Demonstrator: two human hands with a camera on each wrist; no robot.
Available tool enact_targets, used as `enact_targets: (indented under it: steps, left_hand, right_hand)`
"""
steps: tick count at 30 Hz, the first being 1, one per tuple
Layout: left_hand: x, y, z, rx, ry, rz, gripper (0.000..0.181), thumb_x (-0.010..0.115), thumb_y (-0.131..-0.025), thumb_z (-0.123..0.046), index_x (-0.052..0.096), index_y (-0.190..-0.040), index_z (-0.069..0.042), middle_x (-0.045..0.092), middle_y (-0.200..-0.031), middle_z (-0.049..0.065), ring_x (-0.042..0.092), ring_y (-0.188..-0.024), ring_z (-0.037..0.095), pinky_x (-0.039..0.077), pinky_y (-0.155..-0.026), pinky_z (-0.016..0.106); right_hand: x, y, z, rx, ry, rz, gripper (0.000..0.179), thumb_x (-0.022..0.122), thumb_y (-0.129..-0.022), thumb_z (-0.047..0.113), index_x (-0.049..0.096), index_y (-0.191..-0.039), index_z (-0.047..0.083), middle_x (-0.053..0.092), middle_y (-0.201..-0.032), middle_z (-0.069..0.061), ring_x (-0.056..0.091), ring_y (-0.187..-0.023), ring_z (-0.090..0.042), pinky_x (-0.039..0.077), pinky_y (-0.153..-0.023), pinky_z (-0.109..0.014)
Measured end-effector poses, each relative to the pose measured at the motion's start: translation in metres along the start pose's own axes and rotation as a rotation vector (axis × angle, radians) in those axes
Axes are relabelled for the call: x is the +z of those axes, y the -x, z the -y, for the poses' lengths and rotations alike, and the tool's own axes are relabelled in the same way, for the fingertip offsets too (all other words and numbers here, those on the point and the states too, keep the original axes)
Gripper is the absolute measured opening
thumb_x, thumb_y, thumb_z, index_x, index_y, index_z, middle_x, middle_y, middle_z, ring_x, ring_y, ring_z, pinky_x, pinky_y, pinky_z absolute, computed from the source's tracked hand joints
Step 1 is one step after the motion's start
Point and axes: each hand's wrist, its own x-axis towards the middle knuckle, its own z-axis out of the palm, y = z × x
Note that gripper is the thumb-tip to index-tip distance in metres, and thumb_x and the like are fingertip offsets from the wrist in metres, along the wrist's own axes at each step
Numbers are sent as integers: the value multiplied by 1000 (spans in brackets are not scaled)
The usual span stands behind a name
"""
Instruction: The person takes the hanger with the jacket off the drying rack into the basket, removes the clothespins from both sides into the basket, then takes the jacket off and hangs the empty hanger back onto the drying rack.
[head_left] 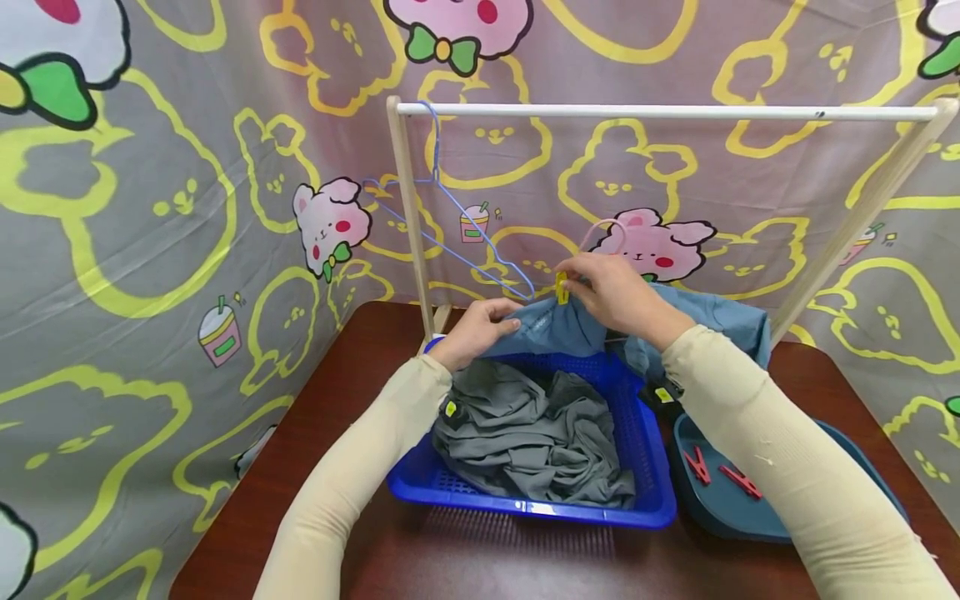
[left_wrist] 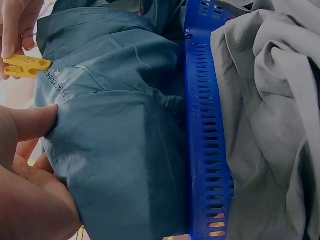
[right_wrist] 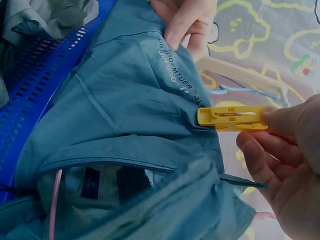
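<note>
The yellow peg (right_wrist: 232, 118) was pinched in the right hand (head_left: 615, 292), its tip set on the edge of the jacket (left_wrist: 115, 160). The jacket was gripped by the left hand (head_left: 480, 329) at the far rim of the basket (head_left: 532, 510), near the far edge of the table (head_left: 330, 392). Red pegs (head_left: 741, 482) were contained in the tray (head_left: 720, 525) toward the right edge.

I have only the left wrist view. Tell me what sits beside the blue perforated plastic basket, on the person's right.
Observer: In the head view, two red plastic clothespins show in a dark teal plastic tray.
Operator: Check the teal-blue fabric garment in the left hand for an opening.
Observer: In the right wrist view, its zip gapes open.
Operator: Now report what hangs overhead.
Observer: In the head view, a thin blue hanger hangs near the left end of the round white rail.
</note>
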Motion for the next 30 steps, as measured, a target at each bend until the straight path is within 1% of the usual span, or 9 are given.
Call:
enact_targets:
  steps: [6,10,12,16,20,22,25,30]
  left_hand:
    - [-1,-1,-1,-8,-9,5,25,57,-96,-11,64,-120,-7,60,-124,7,56,-109,22,46,-90,37]
    - [-3,-1,-2,-23,-8,-7,26,58,-96,-12,64,-120,-10,60,-124,5,56,-109,20,46,-90,36]
    - [-4,-1,-3,-24,-5,-11,26,58,-95,-13,64,-120,-10,59,-124,4,56,-108,19,46,-89,36]
    - [-6,-1,-3,-7,-10,-15,25,58,-95,-12,64,-120,-9,61,-122,5,56,-107,19,46,-87,36]
    - [-7,-1,-3,15,-16,-20,25,58,-95,-10,64,-119,-7,62,-119,6,56,-106,21,47,-84,36]
    - [-7,-1,-3,17,-16,-22,25,58,-95,-10,64,-119,-7,62,-119,6,56,-106,20,47,-85,36]
    - [-7,-1,-2,14,-9,-21,25,57,-95,-10,64,-119,-7,62,-120,7,56,-107,21,47,-86,36]
    - [-8,-2,-2,6,-3,-32,26,57,-96,-10,64,-120,-8,62,-119,6,56,-107,20,47,-85,36]
  right_hand:
    - [-5,2,2,-5,-12,-56,20,64,-91,10,67,-110,3,67,-96,-9,63,-82,-22,51,-72,-39]
    - [-11,8,5,-16,-46,-59,21,65,-91,10,67,-110,4,67,-95,-8,63,-81,-22,51,-73,-39]
    - [-15,11,6,-17,-71,-36,22,64,-91,9,66,-112,3,68,-95,-8,63,-81,-22,51,-74,-41]
    - [-21,20,6,-5,-123,30,26,61,-93,10,64,-117,2,68,-99,-10,64,-85,-24,51,-77,-43]
    - [-26,31,5,-14,-164,95,29,60,-94,11,62,-121,1,67,-102,-8,63,-89,-22,51,-78,-42]
    - [-29,36,4,-24,-183,130,29,59,-94,11,61,-121,1,67,-104,-7,63,-92,-21,50,-78,-42]
    - [-35,45,1,-17,-205,186,30,58,-95,11,60,-124,2,66,-106,-5,62,-93,-19,51,-78,-41]
    - [-42,62,-7,9,-222,239,33,58,-96,14,57,-127,4,65,-109,-3,60,-97,-18,50,-80,-42]
